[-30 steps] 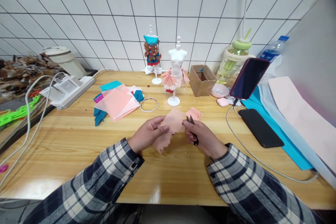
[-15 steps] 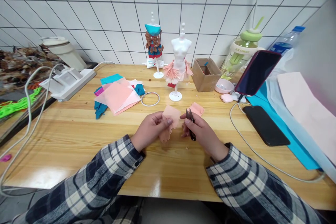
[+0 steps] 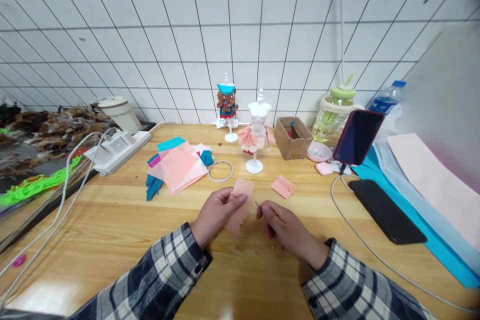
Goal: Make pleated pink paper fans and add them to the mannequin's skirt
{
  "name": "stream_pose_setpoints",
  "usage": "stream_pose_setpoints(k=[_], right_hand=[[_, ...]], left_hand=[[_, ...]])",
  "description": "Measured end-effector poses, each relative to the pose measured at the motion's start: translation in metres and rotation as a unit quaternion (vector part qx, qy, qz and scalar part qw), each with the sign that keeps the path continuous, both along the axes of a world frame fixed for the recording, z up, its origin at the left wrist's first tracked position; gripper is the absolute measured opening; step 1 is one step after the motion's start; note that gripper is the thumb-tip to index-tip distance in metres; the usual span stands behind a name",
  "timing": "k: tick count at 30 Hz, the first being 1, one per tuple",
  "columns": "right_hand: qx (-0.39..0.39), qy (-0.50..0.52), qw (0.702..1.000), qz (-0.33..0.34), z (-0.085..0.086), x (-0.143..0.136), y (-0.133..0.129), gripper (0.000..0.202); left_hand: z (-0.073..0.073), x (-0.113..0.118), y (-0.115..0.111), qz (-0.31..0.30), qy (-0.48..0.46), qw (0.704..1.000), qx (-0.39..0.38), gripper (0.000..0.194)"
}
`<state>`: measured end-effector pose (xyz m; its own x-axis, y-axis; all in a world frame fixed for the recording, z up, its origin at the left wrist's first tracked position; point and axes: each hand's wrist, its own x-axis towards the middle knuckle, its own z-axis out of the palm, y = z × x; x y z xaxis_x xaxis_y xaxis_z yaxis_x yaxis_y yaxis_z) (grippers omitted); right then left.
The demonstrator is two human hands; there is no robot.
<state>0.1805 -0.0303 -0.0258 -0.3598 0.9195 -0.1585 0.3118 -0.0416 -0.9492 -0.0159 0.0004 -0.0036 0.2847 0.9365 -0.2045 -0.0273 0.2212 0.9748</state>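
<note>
Between the thumb and fingers of my left hand (image 3: 214, 212) is a piece of peach paper (image 3: 243, 190), its lower right edge cut jagged. To its right, my right hand (image 3: 287, 225) is closed around small black scissors; only a thin dark blade tip (image 3: 257, 203) shows, pointing at the paper's edge, and the handles are hidden by the fingers. A folded peach scrap (image 3: 283, 186) lies just beyond my right hand. Behind the hands stands a small white dress form (image 3: 258, 115) wearing a pleated peach skirt (image 3: 250, 137).
Paper sheets (image 3: 180, 167) and a white ring (image 3: 220, 178) lie left of centre. Farther back are a dressed second form (image 3: 227, 102) and a cardboard box (image 3: 294, 145). On the right are a propped phone (image 3: 356, 137) and a black phone (image 3: 388, 210); a power strip (image 3: 122, 150) is at left.
The camera view has tilted up, so everything sits lower. My right hand has turned, bringing the scissors from blades up to tip pointing left at the paper. My left hand keeps its hold.
</note>
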Motion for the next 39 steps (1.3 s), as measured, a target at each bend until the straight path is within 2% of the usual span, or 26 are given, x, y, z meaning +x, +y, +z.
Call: stream_pose_setpoints(k=[4,11,15,20,25,30,39], right_hand=[[0.045,-0.008,0.999,-0.014,-0.001,0.000,0.002,0.050],[0.042,-0.019,0.999,0.003,-0.012,-0.003,0.003,0.053],[0.049,-0.026,0.998,0.005,-0.012,-0.003,0.003,0.052],[0.025,-0.016,1.000,-0.006,-0.005,-0.003,0.000,0.053],[-0.060,0.067,0.996,0.029,0.004,-0.005,-0.006,0.050],[-0.064,0.061,0.992,0.084,0.005,-0.005,-0.008,0.049],[-0.054,0.015,0.996,0.068,0.006,-0.003,-0.006,0.045]], left_hand=[[0.001,-0.001,-0.001,-0.008,-0.025,1.000,0.001,0.035],[0.000,0.000,-0.003,-0.007,-0.054,0.998,-0.009,0.034],[-0.002,-0.001,-0.002,-0.011,-0.051,0.999,-0.016,0.036],[-0.002,-0.001,-0.002,0.007,-0.044,0.998,-0.033,0.037],[-0.004,0.002,0.000,-0.011,-0.045,0.999,-0.021,0.038],[-0.008,0.004,0.001,-0.017,-0.034,0.999,-0.022,0.034],[-0.007,0.005,0.001,0.015,-0.002,1.000,-0.010,0.036]])
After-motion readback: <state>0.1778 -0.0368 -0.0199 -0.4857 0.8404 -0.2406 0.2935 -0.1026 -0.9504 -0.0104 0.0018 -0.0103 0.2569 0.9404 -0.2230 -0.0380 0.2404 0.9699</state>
